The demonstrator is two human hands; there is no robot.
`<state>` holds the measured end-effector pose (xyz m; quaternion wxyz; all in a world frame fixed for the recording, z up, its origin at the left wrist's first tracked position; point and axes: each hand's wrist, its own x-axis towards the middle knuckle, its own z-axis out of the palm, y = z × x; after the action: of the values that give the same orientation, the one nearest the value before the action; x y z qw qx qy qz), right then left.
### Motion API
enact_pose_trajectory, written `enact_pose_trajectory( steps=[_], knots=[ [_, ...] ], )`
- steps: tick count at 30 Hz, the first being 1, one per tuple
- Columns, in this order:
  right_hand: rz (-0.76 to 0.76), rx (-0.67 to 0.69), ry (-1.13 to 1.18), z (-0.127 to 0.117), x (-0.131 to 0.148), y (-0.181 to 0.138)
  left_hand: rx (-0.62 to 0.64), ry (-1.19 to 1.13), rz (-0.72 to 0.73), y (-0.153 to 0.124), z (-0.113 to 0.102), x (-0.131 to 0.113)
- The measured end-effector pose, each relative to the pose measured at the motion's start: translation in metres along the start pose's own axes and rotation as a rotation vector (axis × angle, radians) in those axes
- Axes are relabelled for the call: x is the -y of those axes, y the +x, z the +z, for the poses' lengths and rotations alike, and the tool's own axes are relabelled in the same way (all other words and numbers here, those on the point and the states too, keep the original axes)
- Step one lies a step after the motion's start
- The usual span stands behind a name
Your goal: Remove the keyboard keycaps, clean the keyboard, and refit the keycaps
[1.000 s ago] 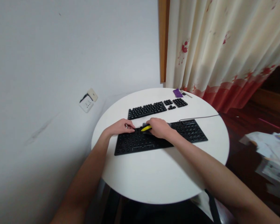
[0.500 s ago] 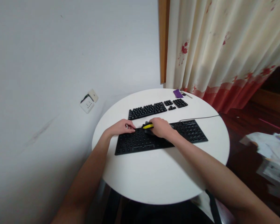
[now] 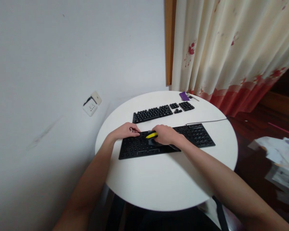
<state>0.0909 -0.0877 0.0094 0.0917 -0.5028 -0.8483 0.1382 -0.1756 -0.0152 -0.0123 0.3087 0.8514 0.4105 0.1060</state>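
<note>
A black keyboard base (image 3: 197, 136) with its keycaps off lies across the round white table (image 3: 163, 179). My left hand (image 3: 125, 131) rests on the base's far left edge, fingers curled and pressed down on it. My right hand (image 3: 165, 134) is closed around a small tool with a yellow and black body (image 3: 151, 135), held over the middle of the base. Behind it, sets of black keycaps (image 3: 152, 113) are laid out in keyboard order.
A purple object (image 3: 183, 95) and a thin stick lie at the table's far edge, near a cream curtain with red flowers (image 3: 226, 51). A cable (image 3: 207, 121) runs off the right side. A wall socket (image 3: 91, 104) sits to the left. Papers lie on the floor at right.
My right hand with the yellow tool has shifted a little nearer and down over the keyboard base. My left hand has stayed put.
</note>
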Motion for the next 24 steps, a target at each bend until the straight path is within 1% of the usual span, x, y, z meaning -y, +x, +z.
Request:
enact_pose_trajectory(
  steps=[2, 4, 5, 6, 9, 10, 11, 12, 15, 17, 18, 19, 22, 23, 24],
  knots=[
    [0.179, -0.057, -0.051, -0.002, -0.01, 0.003, 0.002, -0.001, 0.004, 0.0, 0.0, 0.0],
    [0.28, -0.102, -0.079, -0.004, -0.018, 0.005, 0.002, 0.002, 0.006, 0.0, 0.0, 0.0],
    [0.284, -0.117, -0.084, -0.003, -0.019, 0.006, 0.003, 0.004, 0.006, 0.0, 0.0, 0.0],
    [0.254, -0.13, -0.08, -0.002, -0.019, 0.007, -0.001, 0.004, 0.005, 0.0, 0.0, 0.0],
    [0.085, -0.112, -0.017, 0.003, -0.013, 0.007, -0.006, -0.005, 0.001, 0.0, 0.0, 0.0],
    [0.066, -0.1, 0.003, 0.005, -0.011, 0.007, -0.007, -0.006, -0.001, 0.0, 0.0, 0.0],
    [0.087, -0.095, 0.011, 0.006, -0.011, 0.007, -0.008, -0.004, -0.003, 0.0, 0.0, 0.0],
    [0.143, -0.1, 0.006, 0.006, -0.012, 0.007, -0.006, 0.002, -0.002, 0.0, 0.0, 0.0],
    [0.351, -0.173, -0.045, -0.001, -0.023, 0.009, -0.009, 0.016, 0.003, 0.0, 0.0, -0.001],
    [0.407, -0.204, -0.051, -0.007, -0.029, 0.01, -0.015, 0.016, 0.0, 0.0, 0.001, -0.001],
    [0.385, -0.205, -0.044, -0.009, -0.029, 0.01, -0.016, 0.015, -0.001, 0.0, 0.001, -0.001],
    [0.322, -0.192, -0.025, -0.009, -0.028, 0.009, -0.017, 0.015, 0.0, 0.0, 0.001, 0.0],
    [0.01, -0.07, 0.055, -0.005, -0.014, 0.006, -0.016, 0.014, 0.01, 0.0, 0.001, 0.0],
    [-0.056, -0.032, 0.068, -0.002, -0.01, 0.005, -0.017, 0.014, 0.01, 0.0, 0.001, 0.0],
    [-0.076, -0.011, 0.064, 0.001, -0.006, 0.004, -0.019, 0.014, 0.006, 0.0, 0.0, -0.001]
  ],
)
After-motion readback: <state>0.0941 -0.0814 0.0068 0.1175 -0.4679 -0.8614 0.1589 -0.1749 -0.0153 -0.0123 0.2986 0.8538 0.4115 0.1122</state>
